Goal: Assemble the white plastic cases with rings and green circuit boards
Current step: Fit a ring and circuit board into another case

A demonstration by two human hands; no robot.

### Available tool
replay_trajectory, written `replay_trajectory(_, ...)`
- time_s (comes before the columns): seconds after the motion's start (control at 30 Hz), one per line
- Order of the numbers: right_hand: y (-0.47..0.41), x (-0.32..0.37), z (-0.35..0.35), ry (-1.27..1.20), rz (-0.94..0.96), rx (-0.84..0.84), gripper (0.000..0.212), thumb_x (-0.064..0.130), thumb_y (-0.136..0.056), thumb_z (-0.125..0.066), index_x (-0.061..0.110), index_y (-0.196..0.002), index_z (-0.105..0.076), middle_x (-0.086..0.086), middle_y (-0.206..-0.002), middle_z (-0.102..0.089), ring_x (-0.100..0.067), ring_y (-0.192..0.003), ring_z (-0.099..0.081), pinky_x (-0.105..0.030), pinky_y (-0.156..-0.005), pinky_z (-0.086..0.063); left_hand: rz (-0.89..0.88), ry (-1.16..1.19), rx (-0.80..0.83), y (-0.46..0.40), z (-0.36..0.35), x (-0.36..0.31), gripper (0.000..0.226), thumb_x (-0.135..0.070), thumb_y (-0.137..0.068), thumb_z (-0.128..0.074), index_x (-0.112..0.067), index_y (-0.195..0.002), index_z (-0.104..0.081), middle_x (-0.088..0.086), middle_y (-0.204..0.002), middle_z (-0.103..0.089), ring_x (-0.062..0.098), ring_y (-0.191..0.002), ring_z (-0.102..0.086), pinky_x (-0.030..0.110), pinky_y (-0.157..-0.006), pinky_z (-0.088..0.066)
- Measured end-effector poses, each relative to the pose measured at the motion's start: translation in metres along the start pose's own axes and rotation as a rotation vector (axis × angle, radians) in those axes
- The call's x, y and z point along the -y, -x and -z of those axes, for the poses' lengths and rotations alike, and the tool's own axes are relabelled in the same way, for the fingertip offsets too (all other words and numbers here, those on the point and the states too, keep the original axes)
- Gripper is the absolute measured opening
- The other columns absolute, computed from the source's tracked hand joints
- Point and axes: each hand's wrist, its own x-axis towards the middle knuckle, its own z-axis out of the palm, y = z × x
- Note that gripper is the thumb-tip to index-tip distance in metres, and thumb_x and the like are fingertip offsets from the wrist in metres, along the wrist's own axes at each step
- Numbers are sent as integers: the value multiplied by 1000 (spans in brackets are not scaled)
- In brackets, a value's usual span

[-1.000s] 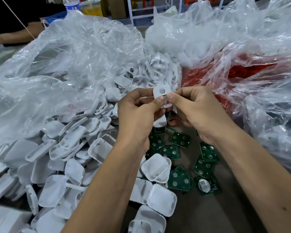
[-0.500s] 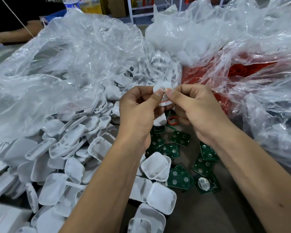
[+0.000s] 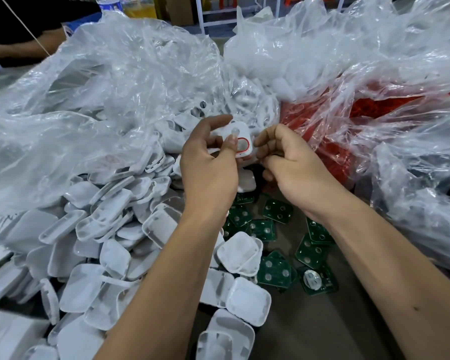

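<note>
Head view: a person's left hand [image 3: 208, 165] holds a white case [image 3: 238, 141] above the table, thumb pressed on its face and fingers curled behind. A red ring [image 3: 242, 145] sits in the case, which faces the camera; it looks nearly square, so its long axis cannot be told. The right hand [image 3: 294, 162] hovers just beside it, fingers loosely curled and holding nothing. A clear plastic bag [image 3: 102, 100] at left spills white shells [image 3: 109, 229] across the table. Another bag [image 3: 374, 120] at right holds red rings. Green circuit boards [image 3: 278, 211] lie scattered under the wrists.
</note>
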Motion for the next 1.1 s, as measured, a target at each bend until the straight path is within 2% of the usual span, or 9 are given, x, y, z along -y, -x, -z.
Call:
replay_trajectory(0.13, -1, -4, 3, 42, 56, -74, 32, 1, -91, -70, 30, -101, -61, 1, -99, -69, -20, -95, -73, -49, -85, -62, 63, 68, -26, 2, -1, -4, 23, -30, -81, -78, -35, -102, -69, 11, -100, -70, 23, -85, -76, 52, -81, -63)
replay_trajectory(0.3, 3, -1, 3, -32, 32, -191, 31, 12, -76, -91, 25, -87, -66, -8, -82, -75, -33, -69, -77, -55, -59, -64, 59, 144, -21, 4, 0, -4, 41, -22, -74, -88, -25, -102, -58, 20, -103, -71, 33, -81, -77, 53, -75, -64)
replay_trajectory(0.43, 6, 1, -1, -98, 49, -218, 20, 16, -79, -91, 19, -85, -73, -8, -73, -76, -27, -56, -75, -42, -49, -61, 56, 178, -52, 3, 0, -2, 40, -12, -77, -86, -22, -102, -56, 21, -103, -70, 37, -86, -75, 48, -75, -64)
replay_trajectory(0.57, 7, 2, -5, -93, 61, -205, 8, 16, -88, -83, 22, -90, -79, -1, -79, -79, -20, -65, -77, -31, -51, -58, 64, 183, -80, 3, -1, -4, 33, -17, -78, -82, -22, -104, -62, 18, -102, -71, 31, -85, -76, 37, -72, -61)
replay_trajectory(0.7, 8, 4, -6, -155, 40, -172, 10, 17, -95, -75, 24, -93, -81, -1, -83, -80, -19, -72, -79, -28, -50, -56, 80, 205, -80, 4, -1, -4, 25, -14, -86, -80, -20, -108, -69, 15, -107, -64, 24, -78, -78, 42, -82, -64)
replay_trajectory(0.8, 8, 8, -5, -131, 107, -195, 10, 22, -95, -75, 30, -94, -82, 3, -86, -80, -10, -68, -75, -22, -55, -56, 84, 209, -84, 5, 0, -7, 24, -14, -88, -79, -20, -110, -71, 15, -109, -66, 17, -76, -78, 39, -80, -64)
replay_trajectory(0.87, 9, 10, -4, -80, 141, -231, 7, 28, -94, -77, 32, -96, -82, 3, -84, -78, -11, -69, -73, -27, -60, -59, 91, 236, -94, 6, -1, -11, 24, -15, -88, -79, -20, -111, -73, 13, -102, -70, 17, -77, -78, 35, -78, -64)
replay_trajectory(1.0, 10, 18, -4, -247, 4, -224, 8, 26, -94, -77, 29, -98, -83, 0, -76, -75, -12, -50, -60, -36, -48, -56, 125, 271, -158, 7, -3, -17, 24, -17, -86, -77, -25, -109, -73, 2, -83, -77, 19, -79, -77, 32, -76, -63)
replay_trajectory(1.1, 7, 25, -6, -398, -64, -211, 11, 18, -96, -74, 23, -98, -83, -3, -80, -75, -12, -59, -64, -31, -51, -52, 200, 456, -179, 8, -2, -19, 29, -9, -91, -73, -14, -119, -70, 13, -98, -78, 32, -92, -77, 30, -79, -61)
